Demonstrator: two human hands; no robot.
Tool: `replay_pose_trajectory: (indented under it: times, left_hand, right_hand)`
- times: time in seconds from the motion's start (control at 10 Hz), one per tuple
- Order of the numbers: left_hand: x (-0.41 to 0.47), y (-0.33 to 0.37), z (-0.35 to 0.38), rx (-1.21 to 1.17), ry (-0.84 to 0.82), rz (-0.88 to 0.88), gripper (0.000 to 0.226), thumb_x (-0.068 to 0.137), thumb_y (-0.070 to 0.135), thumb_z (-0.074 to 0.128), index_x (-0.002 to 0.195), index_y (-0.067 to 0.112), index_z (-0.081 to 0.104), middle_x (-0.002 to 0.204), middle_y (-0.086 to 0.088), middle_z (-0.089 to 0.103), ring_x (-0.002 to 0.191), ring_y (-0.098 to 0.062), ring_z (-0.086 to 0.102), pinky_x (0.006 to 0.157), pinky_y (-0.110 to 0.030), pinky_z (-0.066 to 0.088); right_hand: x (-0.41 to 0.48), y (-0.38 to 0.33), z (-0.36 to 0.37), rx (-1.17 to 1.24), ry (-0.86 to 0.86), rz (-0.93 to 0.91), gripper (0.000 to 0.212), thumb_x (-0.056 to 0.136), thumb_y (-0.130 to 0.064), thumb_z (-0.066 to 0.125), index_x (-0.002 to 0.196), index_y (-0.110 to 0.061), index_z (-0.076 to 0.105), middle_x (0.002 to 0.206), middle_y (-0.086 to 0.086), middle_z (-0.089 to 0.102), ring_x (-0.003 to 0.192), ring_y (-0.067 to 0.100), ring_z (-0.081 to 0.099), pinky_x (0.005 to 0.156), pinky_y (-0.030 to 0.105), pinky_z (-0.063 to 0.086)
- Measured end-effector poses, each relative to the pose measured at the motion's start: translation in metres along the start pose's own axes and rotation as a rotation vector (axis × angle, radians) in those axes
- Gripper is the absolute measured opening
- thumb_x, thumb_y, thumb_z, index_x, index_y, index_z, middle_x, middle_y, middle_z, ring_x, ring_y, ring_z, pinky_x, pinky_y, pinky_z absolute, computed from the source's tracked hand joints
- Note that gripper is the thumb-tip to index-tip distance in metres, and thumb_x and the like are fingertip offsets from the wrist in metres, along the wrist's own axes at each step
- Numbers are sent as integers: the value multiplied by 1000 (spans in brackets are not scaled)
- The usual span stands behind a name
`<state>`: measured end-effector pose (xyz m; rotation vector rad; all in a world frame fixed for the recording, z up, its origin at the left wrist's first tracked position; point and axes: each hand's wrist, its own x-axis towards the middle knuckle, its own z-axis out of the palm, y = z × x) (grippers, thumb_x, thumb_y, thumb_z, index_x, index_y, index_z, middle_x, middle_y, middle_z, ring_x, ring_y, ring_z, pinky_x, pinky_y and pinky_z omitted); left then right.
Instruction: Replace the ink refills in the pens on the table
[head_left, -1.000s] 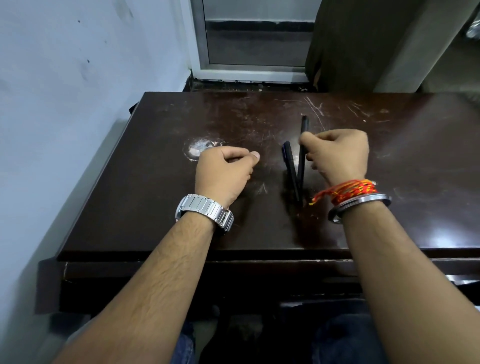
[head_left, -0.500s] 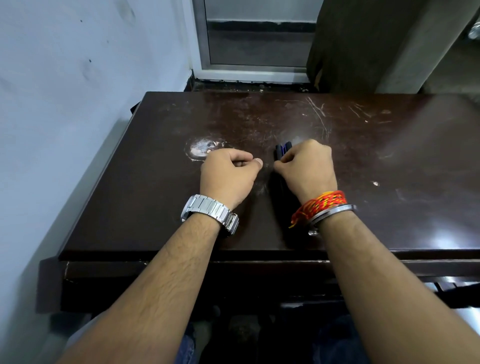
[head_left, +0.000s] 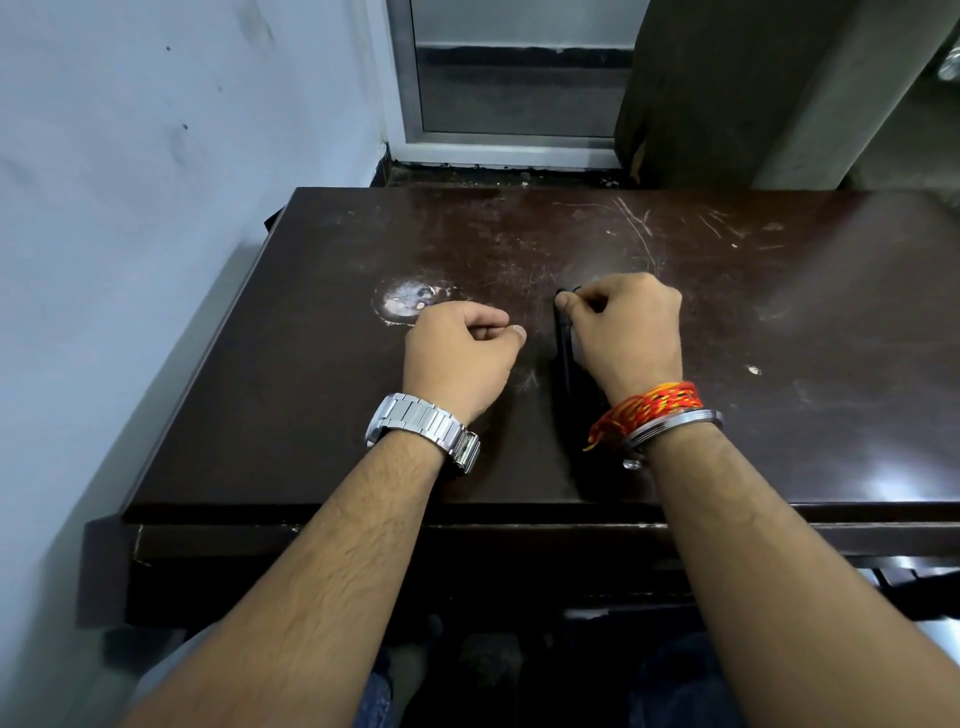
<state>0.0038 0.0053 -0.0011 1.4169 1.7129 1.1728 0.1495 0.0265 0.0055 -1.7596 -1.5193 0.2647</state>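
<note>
Head view is filled by one dark scratched table (head_left: 779, 322). Two hands are rested on it: the left hand (head_left: 460, 351), loosely fisted, holding nothing visible; at its 3 o'clock, the right hand (head_left: 626, 332), closed around dark pens (head_left: 563, 343), their count hidden. One watch (head_left: 423, 428) and one bangle (head_left: 670, 423) are worn.

Pens (head_left: 563, 343) (number unclear) mostly under right hand (head_left: 626, 332)

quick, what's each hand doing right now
Left hand: curled shut on the table, nothing visible in it.
Right hand: closed around dark pens lying on the table; how many cannot be told.
</note>
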Motion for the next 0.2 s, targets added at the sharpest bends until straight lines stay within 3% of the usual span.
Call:
replay_pose_trajectory:
  times: [0.1,0.2]
  left_hand:
    - [4,0,-6,-28,16,-3,10,77,24,77,87,24,76,63,14,66,62,-1,67,60,-15,49]
    - [3,1,-11,-5,65,17,8,78,22,76,84,26,75,65,14,66,60,0,67,55,-13,48]
  right_hand:
    - [0,-1,-2,39,28,-44,21,94,-26,65,94,-9,78,82,4,74,71,13,61,66,14,43]
    - [-1,-1,-3,73,67,-66,21,97,-20,59,94,-8,76,77,0,69,66,11,57,60,-1,36]
